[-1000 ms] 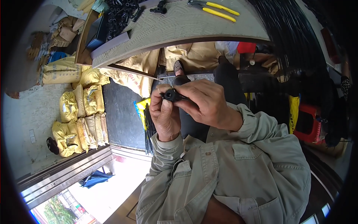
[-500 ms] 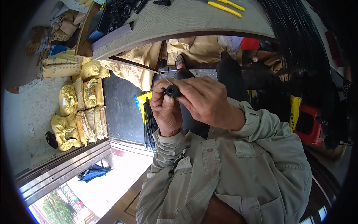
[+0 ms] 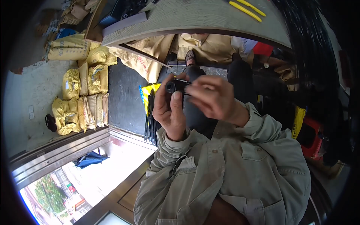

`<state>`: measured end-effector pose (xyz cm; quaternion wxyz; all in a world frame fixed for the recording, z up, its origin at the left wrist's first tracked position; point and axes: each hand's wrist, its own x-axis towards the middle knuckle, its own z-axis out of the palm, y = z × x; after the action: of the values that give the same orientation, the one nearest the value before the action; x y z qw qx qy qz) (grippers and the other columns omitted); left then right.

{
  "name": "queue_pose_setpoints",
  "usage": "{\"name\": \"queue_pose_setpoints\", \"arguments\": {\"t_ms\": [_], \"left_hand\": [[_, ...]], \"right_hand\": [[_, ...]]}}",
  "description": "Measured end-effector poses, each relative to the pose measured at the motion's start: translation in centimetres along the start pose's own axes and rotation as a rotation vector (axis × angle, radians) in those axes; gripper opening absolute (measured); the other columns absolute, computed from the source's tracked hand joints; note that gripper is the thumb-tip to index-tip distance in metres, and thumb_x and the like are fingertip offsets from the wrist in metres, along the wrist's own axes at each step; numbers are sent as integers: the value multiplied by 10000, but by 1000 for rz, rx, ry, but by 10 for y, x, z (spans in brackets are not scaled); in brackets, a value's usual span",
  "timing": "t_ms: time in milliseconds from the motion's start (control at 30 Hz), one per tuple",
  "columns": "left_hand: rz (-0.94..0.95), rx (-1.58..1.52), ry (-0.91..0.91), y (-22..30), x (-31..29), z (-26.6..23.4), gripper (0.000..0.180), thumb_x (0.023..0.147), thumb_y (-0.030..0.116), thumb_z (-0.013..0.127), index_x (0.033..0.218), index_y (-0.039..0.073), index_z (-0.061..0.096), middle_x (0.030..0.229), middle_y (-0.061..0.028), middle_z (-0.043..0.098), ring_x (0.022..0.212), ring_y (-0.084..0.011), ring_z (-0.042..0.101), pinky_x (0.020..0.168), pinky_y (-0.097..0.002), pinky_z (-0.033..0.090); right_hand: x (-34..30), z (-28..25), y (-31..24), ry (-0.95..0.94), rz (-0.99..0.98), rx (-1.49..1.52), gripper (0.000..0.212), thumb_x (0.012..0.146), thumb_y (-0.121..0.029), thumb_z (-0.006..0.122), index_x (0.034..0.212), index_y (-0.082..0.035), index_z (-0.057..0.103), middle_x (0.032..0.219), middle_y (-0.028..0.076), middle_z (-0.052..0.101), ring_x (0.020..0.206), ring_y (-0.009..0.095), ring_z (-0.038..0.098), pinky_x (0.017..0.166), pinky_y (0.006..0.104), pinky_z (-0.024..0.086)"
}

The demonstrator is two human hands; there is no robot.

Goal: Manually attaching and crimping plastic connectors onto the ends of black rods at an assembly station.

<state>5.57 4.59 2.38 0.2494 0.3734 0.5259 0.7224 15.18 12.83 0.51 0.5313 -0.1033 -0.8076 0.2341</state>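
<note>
My left hand [image 3: 170,118] grips a small black tubular part [image 3: 171,87] between thumb and fingers, in front of my lap. A round hole shows in the end of the part that faces me. Just to its right is my right hand [image 3: 217,95], its curled fingers smeared by motion at the part's right side. Whether those fingers touch or pinch anything cannot be made out.
Beyond my knees runs a workbench [image 3: 187,22] with a yellow-handled tool [image 3: 245,10] and long black strands [image 3: 305,37]. Black rods [image 3: 150,116] stand by my left forearm. Yellow sacks [image 3: 71,84] are stacked at left; a red plastic stool [image 3: 317,137] is at right.
My right hand has come off its steady grip on the black part and now moves quickly beside it. The part has turned in my left hand, and the whole view has shifted slightly.
</note>
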Motion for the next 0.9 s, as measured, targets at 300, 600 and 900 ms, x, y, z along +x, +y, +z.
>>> {"name": "queue_pose_setpoints", "arguments": {"t_ms": [300, 600, 900], "left_hand": [[262, 184, -165, 6, 8, -15, 337, 792, 153, 593, 1051, -33, 486, 957, -123, 606, 879, -194, 565, 1022, -426, 205], [216, 156, -258, 8, 15, -12, 329, 776, 194, 622, 999, -14, 498, 890, -89, 603, 892, -182, 558, 1018, -454, 204], [210, 200, -342, 5, 21, -10, 332, 709, 219, 691, 929, -5, 583, 864, -85, 599, 908, -216, 562, 1016, -484, 199]], "right_hand": [[-12, 4, 8, -35, 127, 211, 321, 676, 22, 639, 992, -2, 592, 901, 121, 599, 747, 258, 617, 618, 316, 500], [-11, 0, 18, -67, 128, 397, 274, 669, 63, 630, 938, 22, 600, 916, 140, 614, 756, 259, 631, 609, 288, 502], [-19, -4, 25, -200, 219, 557, 303, 643, 117, 608, 934, 34, 591, 889, 150, 608, 747, 267, 627, 605, 271, 487]]}}
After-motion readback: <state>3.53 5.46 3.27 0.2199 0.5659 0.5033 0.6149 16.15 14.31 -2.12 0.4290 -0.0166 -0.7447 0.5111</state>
